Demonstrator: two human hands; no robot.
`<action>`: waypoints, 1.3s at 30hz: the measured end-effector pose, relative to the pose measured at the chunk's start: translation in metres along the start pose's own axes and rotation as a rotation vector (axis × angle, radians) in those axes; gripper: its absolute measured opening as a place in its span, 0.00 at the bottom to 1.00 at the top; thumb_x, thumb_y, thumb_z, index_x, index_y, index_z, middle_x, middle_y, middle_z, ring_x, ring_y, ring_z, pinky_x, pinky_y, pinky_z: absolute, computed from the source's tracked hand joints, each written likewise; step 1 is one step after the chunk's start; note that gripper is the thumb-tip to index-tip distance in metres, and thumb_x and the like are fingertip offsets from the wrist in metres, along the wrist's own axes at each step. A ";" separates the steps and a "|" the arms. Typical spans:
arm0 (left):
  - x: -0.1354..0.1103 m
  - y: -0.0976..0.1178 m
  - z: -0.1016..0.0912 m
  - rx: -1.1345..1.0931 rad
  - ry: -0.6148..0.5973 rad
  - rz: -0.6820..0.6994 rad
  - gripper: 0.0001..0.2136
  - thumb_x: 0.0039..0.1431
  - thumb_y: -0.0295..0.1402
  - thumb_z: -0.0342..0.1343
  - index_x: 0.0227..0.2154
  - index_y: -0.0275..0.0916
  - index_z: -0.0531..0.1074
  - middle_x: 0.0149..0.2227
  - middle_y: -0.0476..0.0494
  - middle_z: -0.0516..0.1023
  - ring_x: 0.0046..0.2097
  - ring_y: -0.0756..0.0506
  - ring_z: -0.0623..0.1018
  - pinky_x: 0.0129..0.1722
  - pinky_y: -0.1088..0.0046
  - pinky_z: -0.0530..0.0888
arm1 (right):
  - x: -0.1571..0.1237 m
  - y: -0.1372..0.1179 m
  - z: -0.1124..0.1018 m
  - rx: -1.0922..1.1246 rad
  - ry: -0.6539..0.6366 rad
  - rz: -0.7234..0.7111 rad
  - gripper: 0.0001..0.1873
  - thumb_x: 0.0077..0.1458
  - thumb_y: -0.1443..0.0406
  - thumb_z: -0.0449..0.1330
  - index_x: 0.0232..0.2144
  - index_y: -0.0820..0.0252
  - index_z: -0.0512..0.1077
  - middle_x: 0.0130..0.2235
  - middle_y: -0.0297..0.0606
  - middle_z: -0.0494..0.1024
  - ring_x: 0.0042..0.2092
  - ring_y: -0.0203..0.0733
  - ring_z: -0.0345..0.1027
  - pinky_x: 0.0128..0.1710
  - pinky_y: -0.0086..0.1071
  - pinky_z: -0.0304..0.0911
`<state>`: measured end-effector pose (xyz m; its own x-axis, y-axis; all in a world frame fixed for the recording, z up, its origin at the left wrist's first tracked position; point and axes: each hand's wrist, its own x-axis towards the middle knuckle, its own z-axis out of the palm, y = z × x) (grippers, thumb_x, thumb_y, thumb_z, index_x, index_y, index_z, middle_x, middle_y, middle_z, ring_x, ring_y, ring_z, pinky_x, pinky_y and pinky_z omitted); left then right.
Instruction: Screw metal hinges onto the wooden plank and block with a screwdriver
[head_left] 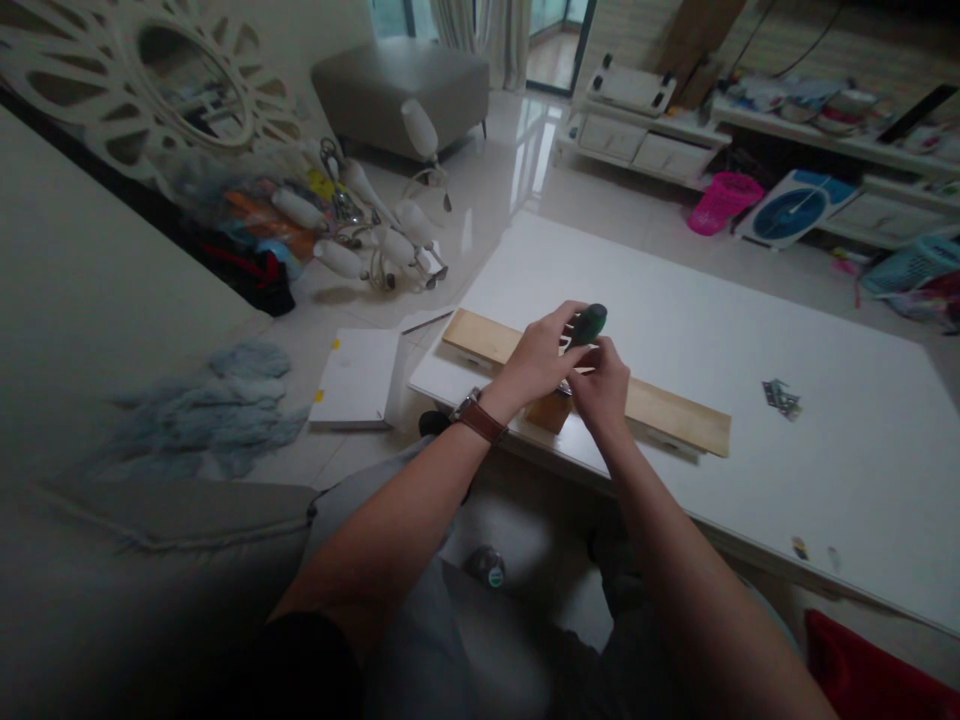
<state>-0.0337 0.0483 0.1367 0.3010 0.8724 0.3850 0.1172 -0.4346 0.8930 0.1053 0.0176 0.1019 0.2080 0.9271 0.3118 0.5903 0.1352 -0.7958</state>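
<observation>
My left hand (pixel 541 352) is closed around a screwdriver with a dark green handle (pixel 589 323), held upright over a pale wooden plank (pixel 679 415). Close beside it, my right hand (pixel 604 385) is closed, its fingers pinched low by the tool; what sits between them is hidden. Just under both hands is a small brown wooden block (pixel 551 411), against the plank near the table's front edge. A bit of shiny metal shows at the block's top. The plank lies across a white tabletop (pixel 750 330).
A heap of small metal parts (pixel 782 398) lies right on the tabletop, with small bits (pixel 800 547) near its front edge. On the floor at left are a white flat box (pixel 358 375), a crumpled grey-blue cloth (pixel 217 405) and a lamp fixture (pixel 390 245). A bottle (pixel 487 567) stands below.
</observation>
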 end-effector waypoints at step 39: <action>0.000 0.002 0.000 0.002 0.017 0.010 0.20 0.60 0.21 0.61 0.53 0.43 0.72 0.51 0.42 0.81 0.49 0.44 0.82 0.53 0.61 0.82 | 0.001 0.001 0.002 0.013 0.004 -0.018 0.17 0.50 0.61 0.63 0.44 0.54 0.72 0.33 0.37 0.84 0.36 0.47 0.81 0.33 0.36 0.71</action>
<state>-0.0334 0.0478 0.1382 0.2865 0.8717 0.3977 0.1163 -0.4436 0.8886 0.1047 0.0195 0.1004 0.2007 0.9230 0.3283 0.5839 0.1564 -0.7966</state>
